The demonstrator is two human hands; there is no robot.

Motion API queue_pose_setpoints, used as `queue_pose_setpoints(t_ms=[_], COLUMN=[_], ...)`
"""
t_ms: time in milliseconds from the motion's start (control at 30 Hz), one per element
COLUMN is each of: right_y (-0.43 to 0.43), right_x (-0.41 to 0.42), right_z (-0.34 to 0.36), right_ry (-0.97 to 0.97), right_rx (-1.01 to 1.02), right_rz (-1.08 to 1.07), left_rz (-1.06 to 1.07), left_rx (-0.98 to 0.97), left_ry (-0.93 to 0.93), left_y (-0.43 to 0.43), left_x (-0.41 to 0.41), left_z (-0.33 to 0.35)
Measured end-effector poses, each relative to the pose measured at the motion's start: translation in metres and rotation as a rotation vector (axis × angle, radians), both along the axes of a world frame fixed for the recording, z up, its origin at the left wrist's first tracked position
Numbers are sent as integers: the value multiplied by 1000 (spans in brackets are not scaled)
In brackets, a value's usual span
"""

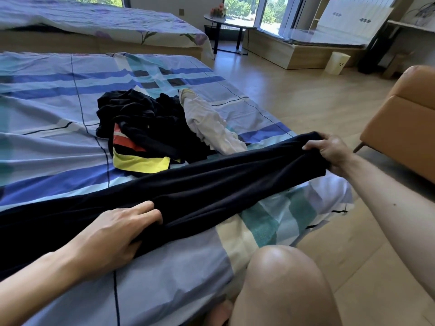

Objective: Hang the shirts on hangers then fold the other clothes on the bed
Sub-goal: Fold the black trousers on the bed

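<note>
right hand, right of frame: grips black garment end | left hand, lower left: flat, pressing it

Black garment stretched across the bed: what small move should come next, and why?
Probably carry the end gripped by the right hand over toward the left hand, folding the black garment in half. It lies long and fairly straight on the bed, with the left hand resting flat on it.
</note>
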State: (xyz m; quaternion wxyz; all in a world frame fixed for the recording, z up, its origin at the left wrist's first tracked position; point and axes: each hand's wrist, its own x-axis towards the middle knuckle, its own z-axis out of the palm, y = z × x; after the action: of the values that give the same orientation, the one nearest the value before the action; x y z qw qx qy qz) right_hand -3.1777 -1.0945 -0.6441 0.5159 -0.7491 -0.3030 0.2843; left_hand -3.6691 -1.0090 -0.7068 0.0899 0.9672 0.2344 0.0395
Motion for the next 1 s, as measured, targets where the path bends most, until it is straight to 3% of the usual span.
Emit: queue_pose_setpoints(t_ms=[67,133,233,300,367,467,633,833,933,1000], right_y=[-1,-7,-18,-24,-30,-35,-32,-26,-28,-31], right_x=[14,22,23,18,22,22,13,22,29,29], right_z=[-11,-29,-43,-34,-31,-20,7,13,-18,-38], right_ry=[-98,-169,-75,19,39,-74,75,-80,-210,-149], right_rx=[-65,-274,-458,-438,-417,-413,-394,-89,-208,-350], right_rz=[-101,-74,17,81,197,327,522,308,184,122], left_rz=[-49,-71,0,74,139,190,180,214,247,271], left_rx=[-56,-113,-211,-233,-161,-52,-71,-129,-145,-148], left_ry=[21,85,1,-147,-184,-46,93,241,219,200], left_y=[-7,-12,-10,-5,-1,3,10,2,-1,-3], left_x=[6,12,20,27,35,47,56,57,57,59], left_z=[3,4,8,6,-1,-12,-18,-23,-26,-26])
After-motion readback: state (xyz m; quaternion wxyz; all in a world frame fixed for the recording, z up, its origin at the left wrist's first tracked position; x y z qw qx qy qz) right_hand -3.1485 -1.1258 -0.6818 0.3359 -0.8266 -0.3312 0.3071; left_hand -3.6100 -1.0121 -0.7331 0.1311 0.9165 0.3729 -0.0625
